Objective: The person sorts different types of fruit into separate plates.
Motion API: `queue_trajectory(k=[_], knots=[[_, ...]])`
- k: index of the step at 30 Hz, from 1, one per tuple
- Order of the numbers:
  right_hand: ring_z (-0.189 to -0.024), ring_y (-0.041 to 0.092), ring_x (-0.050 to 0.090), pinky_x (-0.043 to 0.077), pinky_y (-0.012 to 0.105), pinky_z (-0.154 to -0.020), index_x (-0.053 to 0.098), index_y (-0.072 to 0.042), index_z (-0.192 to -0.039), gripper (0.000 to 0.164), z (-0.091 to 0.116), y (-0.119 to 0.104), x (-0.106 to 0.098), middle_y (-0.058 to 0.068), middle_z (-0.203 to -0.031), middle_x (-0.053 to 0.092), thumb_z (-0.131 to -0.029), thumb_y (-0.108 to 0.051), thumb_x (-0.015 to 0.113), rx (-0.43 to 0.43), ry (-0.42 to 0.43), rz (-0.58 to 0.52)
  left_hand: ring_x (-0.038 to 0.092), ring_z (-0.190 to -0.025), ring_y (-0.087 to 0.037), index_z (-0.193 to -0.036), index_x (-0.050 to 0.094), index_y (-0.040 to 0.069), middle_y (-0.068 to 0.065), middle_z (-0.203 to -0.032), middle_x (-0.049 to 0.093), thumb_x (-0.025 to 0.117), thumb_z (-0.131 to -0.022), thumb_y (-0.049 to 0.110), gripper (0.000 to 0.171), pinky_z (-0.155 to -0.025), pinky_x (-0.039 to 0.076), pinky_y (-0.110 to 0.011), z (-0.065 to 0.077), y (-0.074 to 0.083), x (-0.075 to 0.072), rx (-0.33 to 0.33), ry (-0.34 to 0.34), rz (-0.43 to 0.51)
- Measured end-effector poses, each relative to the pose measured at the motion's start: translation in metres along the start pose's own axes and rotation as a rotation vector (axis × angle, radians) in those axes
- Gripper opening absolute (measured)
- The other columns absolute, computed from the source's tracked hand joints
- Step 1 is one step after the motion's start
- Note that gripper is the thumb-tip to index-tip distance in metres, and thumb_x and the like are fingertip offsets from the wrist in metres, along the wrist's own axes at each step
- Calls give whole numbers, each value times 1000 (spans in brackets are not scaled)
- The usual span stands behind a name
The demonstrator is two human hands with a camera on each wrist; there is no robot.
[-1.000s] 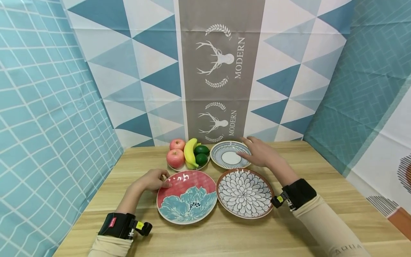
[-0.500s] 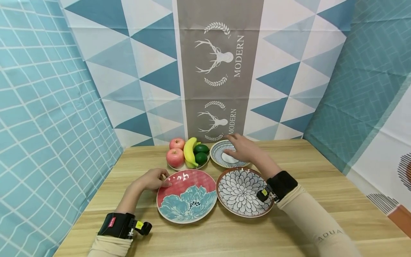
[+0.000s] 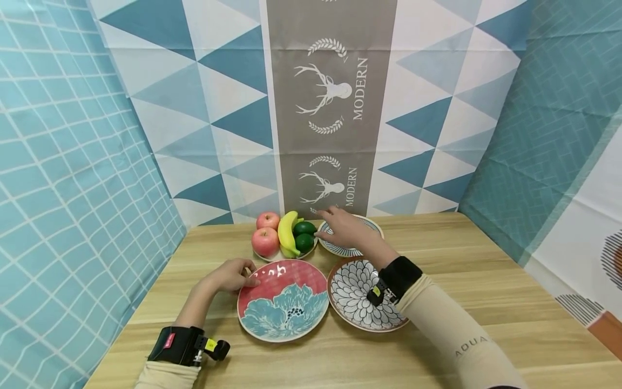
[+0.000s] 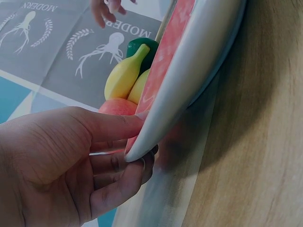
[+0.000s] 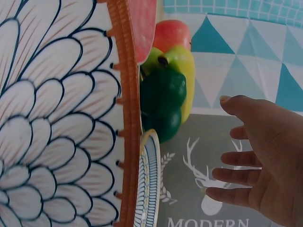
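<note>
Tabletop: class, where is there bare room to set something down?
Bare wood lies right of the right sleeve, and in front of the red plate and flower plate. Crowded: the back middle, where the right hand is over the striped plate beside the fruit plate.

Wood-grain table (image 3: 466, 265); blue grid-patterned left wall (image 3: 63, 178); triangle-print back wall (image 3: 238, 108).
</note>
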State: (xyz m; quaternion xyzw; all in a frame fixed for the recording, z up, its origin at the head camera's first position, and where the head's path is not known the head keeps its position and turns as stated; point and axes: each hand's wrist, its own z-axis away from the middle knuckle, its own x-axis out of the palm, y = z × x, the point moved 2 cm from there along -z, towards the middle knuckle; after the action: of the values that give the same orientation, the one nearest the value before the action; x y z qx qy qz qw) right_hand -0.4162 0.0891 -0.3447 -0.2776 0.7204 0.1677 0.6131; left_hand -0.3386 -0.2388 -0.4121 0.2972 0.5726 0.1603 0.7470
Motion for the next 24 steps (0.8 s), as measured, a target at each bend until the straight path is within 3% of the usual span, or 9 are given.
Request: queue_trajectory(k=[15,24], knots=[[-140,34,52,42,48,-117,50,-9,-156,70,-20,-22,14,17,-153,52,-99,-41,75,-71,-62,-27,61,-71,-22,-109,67,5,-8,-88,63,78,-97,18,21,-59,56,-34,2,0,0,-5,7,2],[-128,29,57,48,44,-111,52,-10,-154,69,-29,-27,23,14,-143,56,-95,-31,81,-120,-106,22,61,-68,-21,-108,67,5,-8,-86,63,77,-97,17,19,-57,55,-33,1,0,0,-1,0,3]])
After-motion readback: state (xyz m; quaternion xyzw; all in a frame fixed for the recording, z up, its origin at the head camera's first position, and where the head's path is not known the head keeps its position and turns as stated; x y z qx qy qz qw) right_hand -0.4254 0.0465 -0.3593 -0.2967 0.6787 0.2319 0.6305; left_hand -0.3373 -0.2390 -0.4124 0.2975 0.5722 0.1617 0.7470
